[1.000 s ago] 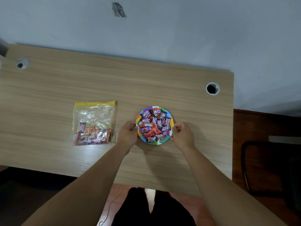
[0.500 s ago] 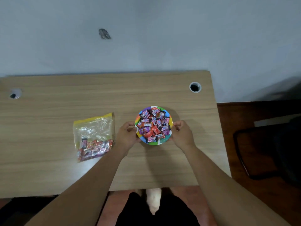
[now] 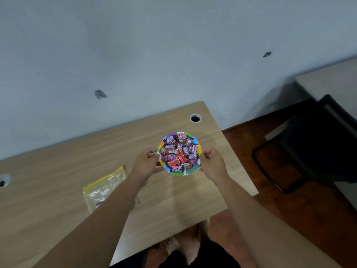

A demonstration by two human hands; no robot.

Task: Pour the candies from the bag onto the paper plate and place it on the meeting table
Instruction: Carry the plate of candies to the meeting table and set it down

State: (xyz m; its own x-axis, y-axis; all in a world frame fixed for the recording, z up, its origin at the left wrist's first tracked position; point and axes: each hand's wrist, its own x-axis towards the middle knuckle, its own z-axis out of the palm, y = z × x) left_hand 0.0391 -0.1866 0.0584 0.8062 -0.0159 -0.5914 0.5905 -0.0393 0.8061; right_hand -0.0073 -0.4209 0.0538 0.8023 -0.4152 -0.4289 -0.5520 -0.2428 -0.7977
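A small paper plate (image 3: 190, 171) with a rainbow-coloured rim is piled with wrapped candies (image 3: 179, 153) in red, purple and black. My left hand (image 3: 145, 164) grips its left rim and my right hand (image 3: 213, 164) grips its right rim. The plate is over the right part of the wooden table (image 3: 58, 171); I cannot tell whether it rests on the top or is lifted. The clear zip bag (image 3: 104, 187) with a yellow strip lies to the left on the table, partly hidden by my left forearm.
A cable hole (image 3: 195, 118) sits near the table's far right corner, another cable hole (image 3: 3, 179) at the left. A black chair (image 3: 309, 144) stands on the dark floor to the right, beside a grey tabletop (image 3: 328, 82). A grey wall lies behind.
The view has swung to the right and tilted; the table now runs diagonally. Both hands keep hold of the plate's rim, and the bag stays on the table, now farther left and below.
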